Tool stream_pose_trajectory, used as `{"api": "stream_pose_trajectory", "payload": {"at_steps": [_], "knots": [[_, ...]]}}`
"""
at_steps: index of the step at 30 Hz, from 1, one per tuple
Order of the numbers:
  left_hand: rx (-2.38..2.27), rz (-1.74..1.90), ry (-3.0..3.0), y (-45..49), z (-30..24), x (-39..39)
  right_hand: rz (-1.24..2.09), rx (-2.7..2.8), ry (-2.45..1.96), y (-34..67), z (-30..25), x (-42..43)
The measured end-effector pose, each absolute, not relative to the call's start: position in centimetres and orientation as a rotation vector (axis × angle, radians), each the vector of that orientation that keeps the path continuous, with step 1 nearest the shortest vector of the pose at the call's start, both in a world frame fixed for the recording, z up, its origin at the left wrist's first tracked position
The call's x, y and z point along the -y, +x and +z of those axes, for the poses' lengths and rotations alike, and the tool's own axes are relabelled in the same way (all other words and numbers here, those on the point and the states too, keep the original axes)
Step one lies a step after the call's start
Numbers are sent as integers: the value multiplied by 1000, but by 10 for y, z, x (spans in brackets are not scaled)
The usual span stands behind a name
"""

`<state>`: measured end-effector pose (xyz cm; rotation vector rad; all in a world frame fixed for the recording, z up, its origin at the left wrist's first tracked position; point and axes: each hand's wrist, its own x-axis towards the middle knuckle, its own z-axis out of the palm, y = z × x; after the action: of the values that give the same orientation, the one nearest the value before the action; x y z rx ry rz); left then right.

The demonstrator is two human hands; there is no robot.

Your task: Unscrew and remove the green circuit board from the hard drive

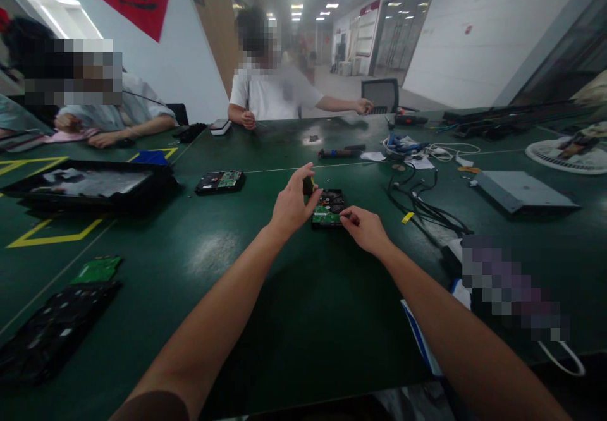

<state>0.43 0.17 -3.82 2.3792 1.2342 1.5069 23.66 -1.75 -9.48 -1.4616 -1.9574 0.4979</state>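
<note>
A hard drive (336, 201) with a green circuit board (327, 217) lies flat on the table, between my two hands. My left hand (294, 201) is above its left side, thumb and fingers closed around the dark handle of a screwdriver (308, 185) with a bit of yellow on it. The screwdriver's tip is hidden. At the drive's right edge, the thumb and forefinger of my right hand (366, 228) pinch the corner beside the circuit board. Another hard drive (220, 181) rests farther left.
At left are a black tray (90, 184) and black drive parts (57, 326) with a green board (98, 270). Black cables (422, 200), a grey metal case (524, 191) and a white fan grille (569, 157) lie at right. Two people sit across the green table (303, 320).
</note>
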Motion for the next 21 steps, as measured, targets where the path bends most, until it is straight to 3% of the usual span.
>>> {"api": "stream_pose_trajectory", "payload": {"at_steps": [21], "knots": [[-1444,1334,2535,4,-29,3,491,1958,-1451,236,-95,17]]}}
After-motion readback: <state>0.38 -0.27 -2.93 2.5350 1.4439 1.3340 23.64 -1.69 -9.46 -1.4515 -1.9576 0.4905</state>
